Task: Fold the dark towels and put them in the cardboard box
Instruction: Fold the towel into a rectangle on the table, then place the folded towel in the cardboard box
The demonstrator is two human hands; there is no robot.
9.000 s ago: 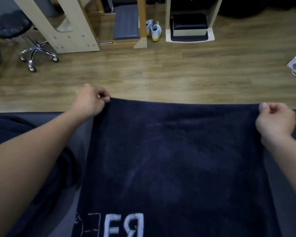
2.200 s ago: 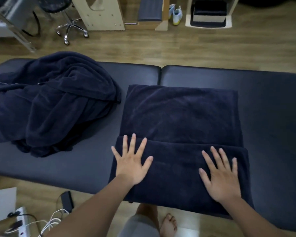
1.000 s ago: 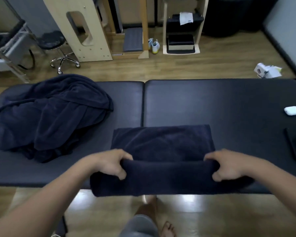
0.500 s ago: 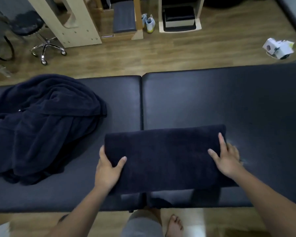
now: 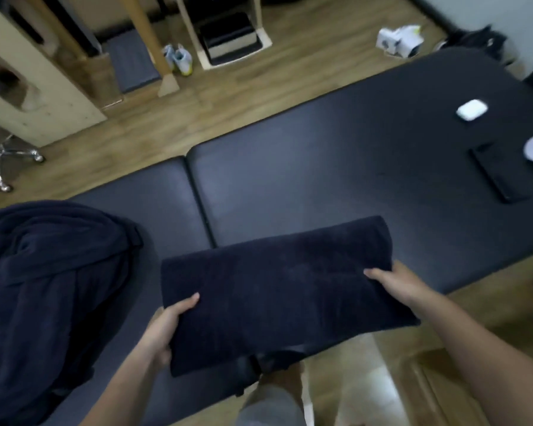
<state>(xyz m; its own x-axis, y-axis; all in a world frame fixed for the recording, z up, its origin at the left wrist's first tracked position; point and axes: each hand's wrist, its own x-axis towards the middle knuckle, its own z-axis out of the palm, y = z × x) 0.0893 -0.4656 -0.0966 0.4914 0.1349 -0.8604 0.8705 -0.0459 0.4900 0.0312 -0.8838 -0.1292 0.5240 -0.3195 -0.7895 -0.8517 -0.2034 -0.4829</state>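
While the left hand and right hand grip its ends, thumbs on top, the folded towel overhangs the bench edge at 6 o'clock; the pile lies at 9 o'clock.

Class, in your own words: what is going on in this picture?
A person grips a folded dark towel by its short ends, left hand on one end and right hand on the other, over the near edge of a black padded table. A heap of unfolded dark towels lies on the table's left part.
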